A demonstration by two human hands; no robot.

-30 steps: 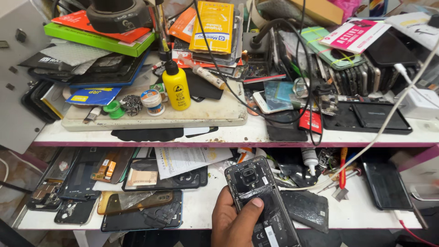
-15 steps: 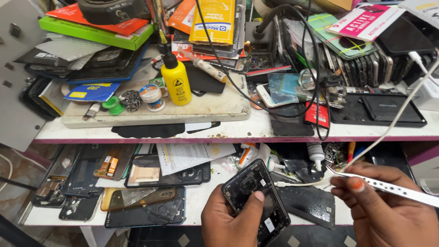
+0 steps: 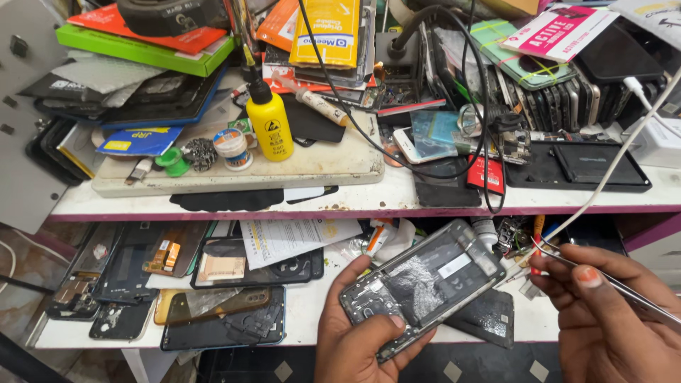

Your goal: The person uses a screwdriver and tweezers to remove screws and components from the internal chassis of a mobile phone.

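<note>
My left hand (image 3: 358, 333) grips an opened phone (image 3: 424, 282) with its back cover off, tilted up to the right, showing the dark inner frame and a patch of silvery adhesive. My right hand (image 3: 610, 312) is at the lower right, holding metal tweezers (image 3: 603, 278) whose tip points left, close to the phone's upper right corner. The tweezer tip does not touch the phone.
The lower white shelf (image 3: 305, 312) carries several phone backs, frames and a printed sheet (image 3: 298, 237). On the upper shelf stand a yellow bottle (image 3: 269, 120) on a worn board (image 3: 312, 167), stacked phones, boxes, black and white cables (image 3: 610, 170), a black tray (image 3: 589, 167).
My right hand with the tweezers has come into view and drawn toward the phone. My left hand has turned the phone from upright to a slant and raised it slightly.
</note>
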